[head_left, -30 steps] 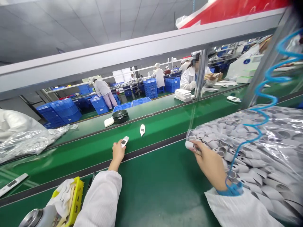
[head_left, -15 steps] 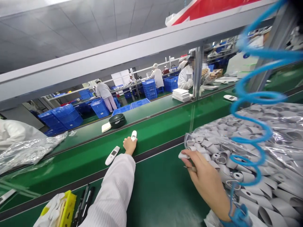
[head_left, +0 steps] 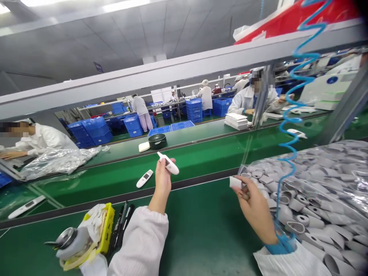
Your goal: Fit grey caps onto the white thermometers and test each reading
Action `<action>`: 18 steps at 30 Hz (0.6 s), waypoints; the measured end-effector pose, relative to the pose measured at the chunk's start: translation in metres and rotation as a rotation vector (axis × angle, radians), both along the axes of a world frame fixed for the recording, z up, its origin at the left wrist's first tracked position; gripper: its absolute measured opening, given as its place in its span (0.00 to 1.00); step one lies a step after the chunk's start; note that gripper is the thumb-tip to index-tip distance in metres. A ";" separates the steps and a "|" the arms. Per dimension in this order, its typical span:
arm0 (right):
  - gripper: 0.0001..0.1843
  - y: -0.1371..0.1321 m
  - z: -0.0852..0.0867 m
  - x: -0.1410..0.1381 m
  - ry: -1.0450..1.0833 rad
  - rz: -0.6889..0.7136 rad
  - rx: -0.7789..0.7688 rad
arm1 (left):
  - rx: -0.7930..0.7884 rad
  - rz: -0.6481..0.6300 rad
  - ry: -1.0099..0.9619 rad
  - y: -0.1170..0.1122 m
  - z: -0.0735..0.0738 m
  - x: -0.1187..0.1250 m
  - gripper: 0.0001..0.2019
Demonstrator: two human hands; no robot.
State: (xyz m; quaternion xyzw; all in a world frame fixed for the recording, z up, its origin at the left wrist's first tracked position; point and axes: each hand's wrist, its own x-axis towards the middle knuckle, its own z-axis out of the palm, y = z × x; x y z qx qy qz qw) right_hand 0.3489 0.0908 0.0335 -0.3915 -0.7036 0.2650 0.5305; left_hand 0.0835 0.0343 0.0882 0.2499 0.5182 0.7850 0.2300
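Note:
My left hand (head_left: 163,177) is closed round a white ear thermometer (head_left: 171,165), lifted over the near edge of the green belt, its narrow tip pointing up and left. A second white thermometer (head_left: 144,178) lies on the belt just left of that hand. My right hand (head_left: 252,203) pinches a small white plastic cap (head_left: 235,182) between thumb and fingertips, above the right side of the green bench. Beside it, a clear plastic bag holds a heap of similar hollow caps (head_left: 304,219). A blue band with a coiled cord is on my right wrist.
A yellow basket (head_left: 107,229) with cloths and a bottle (head_left: 74,242) stands at lower left, beside several pens (head_left: 123,224). The blue coiled cord (head_left: 293,126) hangs at right. Across the belt (head_left: 198,159) are a black round basket (head_left: 157,142), white stacked sheets (head_left: 236,120) and co-workers.
My left hand has raised the thermometer from the belt and turned it toward me. My right hand still holds the cap, now turned differently. The camera view has shifted left.

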 end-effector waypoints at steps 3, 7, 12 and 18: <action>0.17 -0.005 0.019 -0.025 0.235 0.113 -0.101 | 0.100 -0.135 -0.047 -0.035 0.022 0.022 0.17; 0.20 -0.022 0.062 -0.057 0.319 0.257 -0.102 | 0.133 -0.373 -0.047 -0.080 0.054 0.050 0.16; 0.18 -0.063 0.120 -0.065 0.512 0.506 -0.175 | 0.160 -0.546 0.040 -0.124 0.077 0.069 0.15; 0.12 -0.090 0.136 -0.065 0.651 0.616 -0.183 | 0.110 -0.776 0.112 -0.142 0.074 0.080 0.31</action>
